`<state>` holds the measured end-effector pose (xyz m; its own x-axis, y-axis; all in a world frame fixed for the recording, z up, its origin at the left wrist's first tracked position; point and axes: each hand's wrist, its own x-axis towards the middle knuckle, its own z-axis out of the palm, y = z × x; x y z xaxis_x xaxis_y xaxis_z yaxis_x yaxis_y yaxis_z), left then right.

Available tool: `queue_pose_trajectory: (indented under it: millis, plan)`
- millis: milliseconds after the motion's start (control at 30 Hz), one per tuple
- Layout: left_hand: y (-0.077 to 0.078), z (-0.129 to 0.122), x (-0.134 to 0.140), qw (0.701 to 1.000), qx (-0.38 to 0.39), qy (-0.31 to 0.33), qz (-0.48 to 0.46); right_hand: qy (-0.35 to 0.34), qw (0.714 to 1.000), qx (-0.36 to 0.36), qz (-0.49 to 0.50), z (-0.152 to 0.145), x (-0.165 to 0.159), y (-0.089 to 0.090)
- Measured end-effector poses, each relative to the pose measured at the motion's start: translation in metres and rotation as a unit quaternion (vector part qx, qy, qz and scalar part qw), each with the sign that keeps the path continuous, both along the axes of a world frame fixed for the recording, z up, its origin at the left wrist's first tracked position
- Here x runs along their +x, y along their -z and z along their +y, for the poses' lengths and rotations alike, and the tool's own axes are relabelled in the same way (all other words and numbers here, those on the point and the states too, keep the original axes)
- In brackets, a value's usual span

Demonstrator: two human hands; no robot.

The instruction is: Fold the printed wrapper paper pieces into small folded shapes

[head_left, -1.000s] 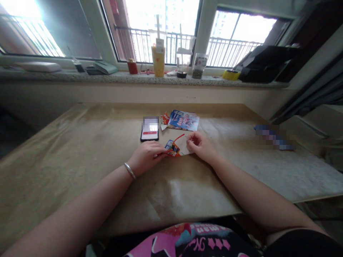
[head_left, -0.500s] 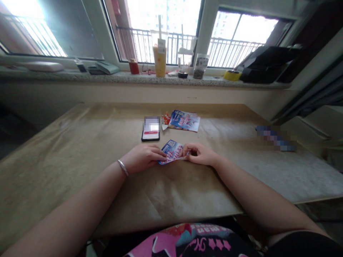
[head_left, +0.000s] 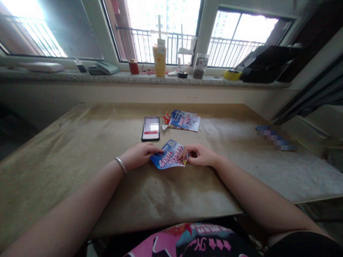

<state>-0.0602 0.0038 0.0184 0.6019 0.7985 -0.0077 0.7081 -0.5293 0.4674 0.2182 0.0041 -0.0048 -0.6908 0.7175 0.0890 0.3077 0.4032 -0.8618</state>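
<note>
A blue flyer (head_left: 167,159) with red-and-white lettering and a square code lies in front of me, its near edge curving up a little. My left hand (head_left: 140,155), a silver bangle at its wrist, has the flyer's left edge, index finger stretched over the top and the other fingers partly hidden. At the opposite edge, my right hand (head_left: 195,154) pinches the flyer between bent fingers and thumb. The right corner there looks bent, with a multicoloured patch showing.
Beyond the flyer lie a phone (head_left: 150,134) with a lit screen, a crumpled red-and-white wrapper (head_left: 165,119) and a stack of similar flyers (head_left: 186,121). A blurred blue item (head_left: 276,137) is far right. Cups, including a yellow drink (head_left: 160,62), line the windowsill (head_left: 107,78).
The near part of the flyer, folded up before, has opened out so more of its printed face shows. My left hand has shifted slightly left and away; my right hand stays nearly still.
</note>
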Motion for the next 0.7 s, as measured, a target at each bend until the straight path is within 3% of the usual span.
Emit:
queue_pose_trajectory:
  millis: [133, 333, 500, 700]
  plan:
    - [0.001, 0.000, 0.005, 0.988, -0.113, -0.073, -0.076, 0.006, 1.000, 0.009, 0.002, 0.001, -0.001, 0.002]
    - [0.014, -0.004, 0.024, 0.963, -0.079, -0.202, -0.158, -0.006, 1.000, 0.018, 0.006, 0.001, -0.005, 0.002]
    - [0.013, -0.004, 0.026, 0.955, -0.063, -0.206, -0.203, -0.051, 0.998, 0.034, 0.031, 0.000, -0.007, -0.001]
    - [0.017, 0.001, 0.022, 0.958, -0.012, -0.204, -0.204, -0.071, 0.987, 0.139, 0.032, 0.004, -0.007, 0.001]
